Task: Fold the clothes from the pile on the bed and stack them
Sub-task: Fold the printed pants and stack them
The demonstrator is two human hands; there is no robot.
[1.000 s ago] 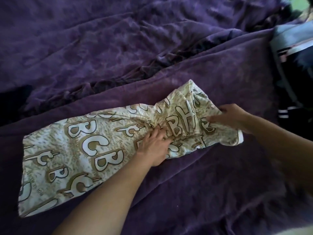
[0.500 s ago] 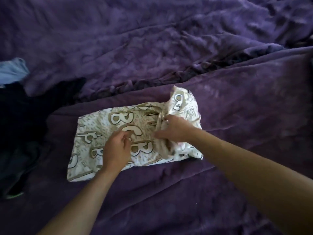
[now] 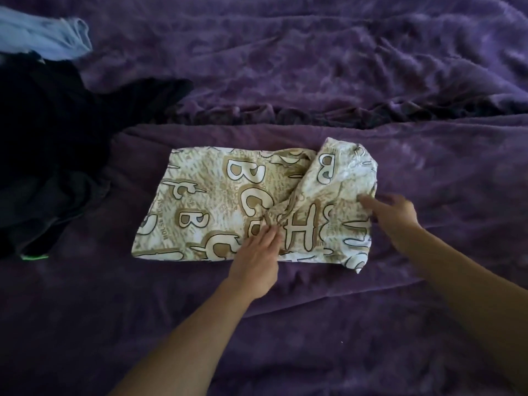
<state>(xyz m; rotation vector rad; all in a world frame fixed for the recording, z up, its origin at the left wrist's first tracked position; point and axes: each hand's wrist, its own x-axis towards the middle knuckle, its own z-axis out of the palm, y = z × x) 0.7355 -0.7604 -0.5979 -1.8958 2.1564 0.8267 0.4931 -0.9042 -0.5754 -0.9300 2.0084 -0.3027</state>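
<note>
- The letter cloth (image 3: 228,201) lies in the middle of the purple bed (image 3: 314,67), right in front of the person.
- Its right end is flipped over onto the rest, so it is partly folded. The flipped part looks bumpy and crooked, not flat.
- The left hand (image 3: 255,252) rests on the near edge of the cloth, just where the fold crosses. Its fingers lie out flat and grab nothing.
- The right hand (image 3: 391,212) touches the right side of the flipped part with its fingers stretched out. It looks open too, pressing and not gripping.
- I think this is the smoothing bit of the fold. The cloth may need another fold before it is small and neat.
- On the left, well apart from the cloth, sits a dark pile of clothes (image 3: 51,138). A light blue cloth (image 3: 43,32) lies at the far left corner. Both look unfolded.
- I see no tidy stack anywhere in view, so most of the job looks left to do.
</note>
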